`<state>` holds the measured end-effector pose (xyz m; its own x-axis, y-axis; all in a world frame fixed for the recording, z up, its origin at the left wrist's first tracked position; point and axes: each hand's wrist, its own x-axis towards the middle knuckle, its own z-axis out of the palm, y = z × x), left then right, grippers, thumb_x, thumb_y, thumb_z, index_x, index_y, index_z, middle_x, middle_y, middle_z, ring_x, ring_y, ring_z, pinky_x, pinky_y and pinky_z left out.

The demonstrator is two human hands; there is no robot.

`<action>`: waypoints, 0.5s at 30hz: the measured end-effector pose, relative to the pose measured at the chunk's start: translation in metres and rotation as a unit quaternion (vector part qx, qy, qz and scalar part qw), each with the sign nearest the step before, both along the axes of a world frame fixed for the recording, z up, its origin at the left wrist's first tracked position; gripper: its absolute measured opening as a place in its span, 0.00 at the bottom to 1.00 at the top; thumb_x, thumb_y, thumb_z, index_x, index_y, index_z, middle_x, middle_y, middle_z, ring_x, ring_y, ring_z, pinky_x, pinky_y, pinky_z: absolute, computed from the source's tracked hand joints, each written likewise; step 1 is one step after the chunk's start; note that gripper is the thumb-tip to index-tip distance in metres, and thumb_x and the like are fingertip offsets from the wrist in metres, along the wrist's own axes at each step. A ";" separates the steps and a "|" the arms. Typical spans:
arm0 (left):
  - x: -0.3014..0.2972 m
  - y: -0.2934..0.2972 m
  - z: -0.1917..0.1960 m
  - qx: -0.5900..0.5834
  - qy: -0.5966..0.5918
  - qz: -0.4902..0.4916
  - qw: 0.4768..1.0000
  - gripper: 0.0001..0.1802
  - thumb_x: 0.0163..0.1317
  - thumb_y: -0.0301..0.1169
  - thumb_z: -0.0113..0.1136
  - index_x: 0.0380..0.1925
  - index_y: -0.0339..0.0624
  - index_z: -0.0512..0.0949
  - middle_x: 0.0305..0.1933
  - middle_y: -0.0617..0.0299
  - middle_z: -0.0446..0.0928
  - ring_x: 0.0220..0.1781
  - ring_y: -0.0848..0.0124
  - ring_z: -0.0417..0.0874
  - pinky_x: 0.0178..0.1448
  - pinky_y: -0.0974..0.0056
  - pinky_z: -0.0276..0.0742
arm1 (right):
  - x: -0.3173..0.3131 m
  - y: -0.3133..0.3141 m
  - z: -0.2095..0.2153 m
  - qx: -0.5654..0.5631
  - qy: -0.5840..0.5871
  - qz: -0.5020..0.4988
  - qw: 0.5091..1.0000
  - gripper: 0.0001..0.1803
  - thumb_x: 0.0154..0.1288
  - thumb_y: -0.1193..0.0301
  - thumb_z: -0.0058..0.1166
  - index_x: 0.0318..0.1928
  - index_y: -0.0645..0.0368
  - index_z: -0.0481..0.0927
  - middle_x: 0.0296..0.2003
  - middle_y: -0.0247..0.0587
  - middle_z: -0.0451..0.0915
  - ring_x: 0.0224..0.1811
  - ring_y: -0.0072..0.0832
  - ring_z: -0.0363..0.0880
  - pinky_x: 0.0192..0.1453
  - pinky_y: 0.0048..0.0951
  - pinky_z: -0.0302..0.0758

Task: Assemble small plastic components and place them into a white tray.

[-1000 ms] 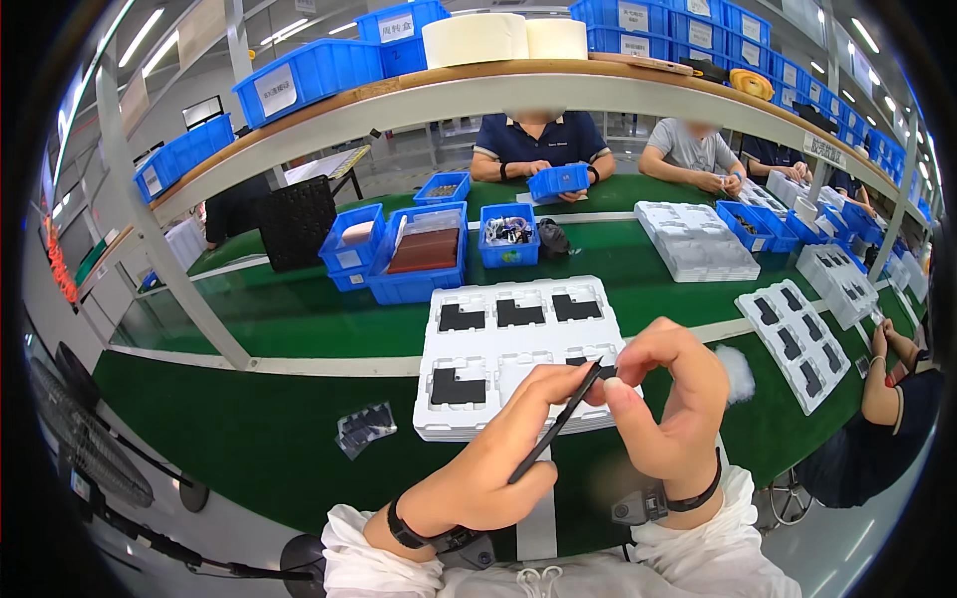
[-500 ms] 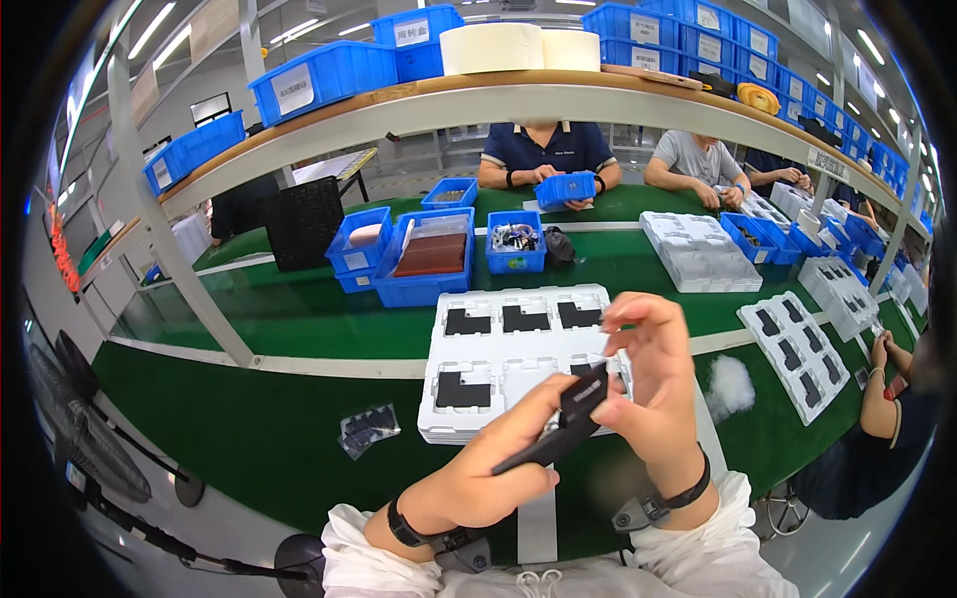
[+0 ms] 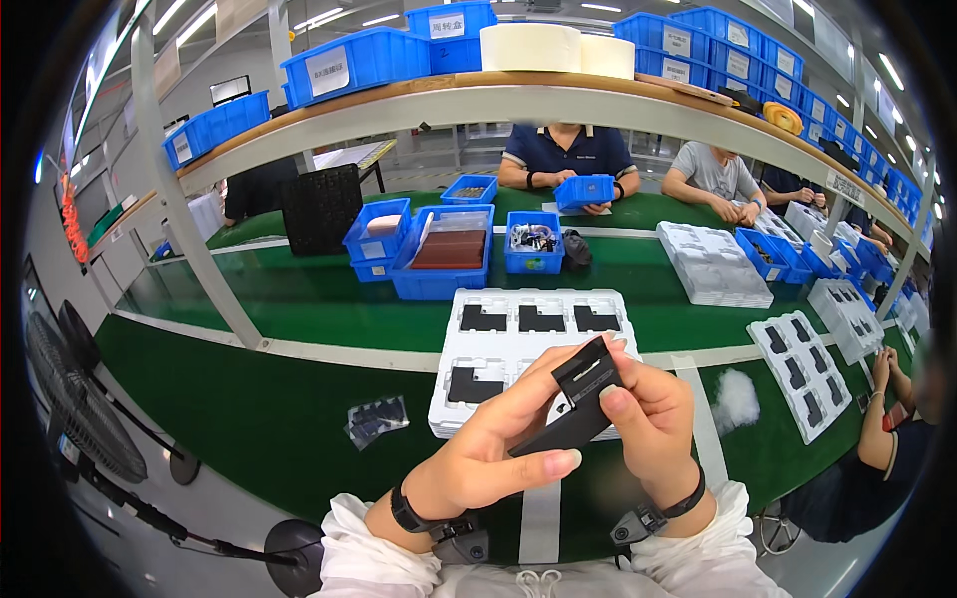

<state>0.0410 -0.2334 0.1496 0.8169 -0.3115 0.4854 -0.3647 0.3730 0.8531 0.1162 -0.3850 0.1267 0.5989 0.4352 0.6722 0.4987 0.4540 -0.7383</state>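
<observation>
A black L-shaped part (image 3: 570, 427) with a flat face is held up in front of me, tilted, between both hands. My left hand (image 3: 488, 444) grips its lower left side, thumb stretched along the near edge. My right hand (image 3: 653, 424) pinches its upper right side, thumb on the face and fingers behind. A small white spot and a pale slot show on the part. Just beyond my hands lies a white moulded tray (image 3: 498, 345) with several similar black parts (image 3: 484, 318) in its pockets. My hands hide its near right pockets.
Clear packets (image 3: 377, 421) lie left of the tray, a white fluffy wad (image 3: 736, 401) right. Another filled white tray (image 3: 800, 373) sits farther right. Blue bins (image 3: 442, 282) stand behind, under a shelf (image 3: 538, 95). A floor fan (image 3: 85, 404) is left. Several people sit around the tables.
My right hand has come down from above the part and now grips its right side, thumb on the face. The part has turned so more of its face shows. The view has shifted slightly left.
</observation>
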 end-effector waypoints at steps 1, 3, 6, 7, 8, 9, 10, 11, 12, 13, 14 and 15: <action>0.000 0.000 0.000 -0.003 0.008 0.005 1.000 0.37 0.56 0.24 0.53 0.66 0.33 0.51 0.68 0.53 0.52 0.70 0.64 0.51 0.71 0.62 0.44 | 0.001 0.000 -0.001 -0.007 -0.024 -0.007 1.000 0.15 0.64 0.76 0.50 0.51 0.69 0.74 0.35 0.39 0.81 0.33 0.13 0.72 0.37 0.16 0.69; 0.003 0.001 -0.003 0.008 -0.018 0.033 0.999 0.37 0.54 0.26 0.54 0.65 0.33 0.54 0.67 0.52 0.55 0.70 0.63 0.53 0.71 0.60 0.43 | -0.002 0.000 0.002 -0.011 -0.005 -0.014 1.000 0.13 0.64 0.76 0.50 0.47 0.69 0.76 0.34 0.38 0.81 0.31 0.13 0.72 0.36 0.16 0.69; 0.007 0.006 -0.005 0.092 -0.107 0.129 0.982 0.36 0.50 0.31 0.57 0.61 0.33 0.60 0.64 0.47 0.61 0.68 0.57 0.58 0.71 0.54 0.43 | -0.002 0.000 0.005 -0.027 0.006 -0.018 0.999 0.08 0.62 0.76 0.51 0.40 0.69 0.78 0.30 0.37 0.81 0.28 0.12 0.71 0.32 0.16 0.69; 0.007 0.009 -0.004 0.164 -0.168 0.196 0.952 0.37 0.46 0.34 0.58 0.59 0.33 0.65 0.61 0.42 0.65 0.67 0.53 0.62 0.71 0.50 0.43 | -0.003 -0.001 0.006 -0.041 -0.003 -0.017 0.999 0.07 0.62 0.76 0.52 0.35 0.68 0.79 0.27 0.36 0.81 0.25 0.12 0.71 0.30 0.16 0.68; 0.008 0.011 -0.001 0.164 -0.168 0.194 0.953 0.37 0.46 0.34 0.58 0.59 0.33 0.65 0.61 0.42 0.65 0.67 0.53 0.62 0.71 0.50 0.43 | -0.002 -0.002 0.006 -0.040 -0.002 -0.018 0.999 0.07 0.62 0.76 0.52 0.35 0.68 0.79 0.27 0.36 0.81 0.25 0.12 0.71 0.30 0.16 0.68; 0.007 0.014 0.002 0.255 -0.230 0.252 0.905 0.36 0.46 0.37 0.59 0.58 0.33 0.66 0.59 0.44 0.67 0.65 0.52 0.63 0.70 0.48 0.42 | -0.003 -0.004 0.007 -0.064 -0.004 -0.032 0.997 0.06 0.61 0.76 0.53 0.32 0.68 0.78 0.24 0.36 0.80 0.23 0.12 0.70 0.28 0.17 0.67; 0.006 0.015 0.005 0.342 -0.288 0.305 0.841 0.35 0.47 0.40 0.60 0.56 0.34 0.68 0.57 0.46 0.70 0.64 0.51 0.65 0.69 0.46 0.41 | -0.004 -0.005 0.008 -0.088 -0.006 -0.045 0.995 0.06 0.61 0.75 0.53 0.29 0.67 0.78 0.21 0.35 0.79 0.21 0.13 0.70 0.26 0.17 0.67; 0.007 0.015 0.006 0.342 -0.288 0.303 0.842 0.35 0.47 0.40 0.60 0.56 0.34 0.68 0.57 0.46 0.70 0.64 0.51 0.65 0.69 0.46 0.41 | -0.003 -0.005 0.008 -0.088 -0.005 -0.047 0.995 0.06 0.61 0.75 0.53 0.29 0.67 0.78 0.21 0.35 0.79 0.21 0.13 0.70 0.26 0.17 0.67; 0.008 0.015 0.006 0.377 -0.319 0.343 0.799 0.36 0.47 0.41 0.61 0.56 0.35 0.68 0.57 0.49 0.70 0.64 0.52 0.65 0.68 0.44 0.39 | -0.002 -0.005 0.008 -0.089 -0.016 -0.059 0.994 0.06 0.60 0.75 0.54 0.29 0.66 0.78 0.19 0.35 0.78 0.20 0.13 0.70 0.25 0.18 0.66; 0.009 0.015 0.006 0.409 -0.348 0.380 0.753 0.36 0.48 0.42 0.63 0.57 0.36 0.68 0.57 0.52 0.70 0.63 0.54 0.66 0.67 0.42 0.38 | -0.002 -0.004 0.007 -0.091 -0.027 -0.071 0.993 0.06 0.60 0.75 0.54 0.29 0.66 0.78 0.18 0.35 0.77 0.19 0.14 0.70 0.23 0.18 0.65; 0.008 0.015 0.007 0.410 -0.348 0.381 0.752 0.36 0.48 0.42 0.63 0.57 0.36 0.68 0.57 0.52 0.70 0.63 0.54 0.66 0.67 0.42 0.38 | -0.003 -0.005 0.008 -0.090 -0.028 -0.070 0.993 0.06 0.60 0.75 0.54 0.29 0.66 0.78 0.18 0.35 0.77 0.19 0.14 0.70 0.23 0.18 0.65; 0.007 0.016 0.007 0.383 -0.330 0.369 0.780 0.37 0.47 0.44 0.64 0.56 0.37 0.69 0.58 0.53 0.70 0.63 0.54 0.66 0.67 0.42 0.38 | -0.004 -0.005 0.009 -0.096 -0.029 -0.069 0.993 0.06 0.60 0.75 0.54 0.28 0.66 0.78 0.17 0.35 0.77 0.19 0.14 0.70 0.23 0.18 0.65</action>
<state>0.0482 -0.2176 0.1562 0.5623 -0.2785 0.7786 -0.6926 -0.6731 0.2594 0.1122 -0.3900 0.1355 0.6244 0.4757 0.6195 0.5906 0.2315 -0.7730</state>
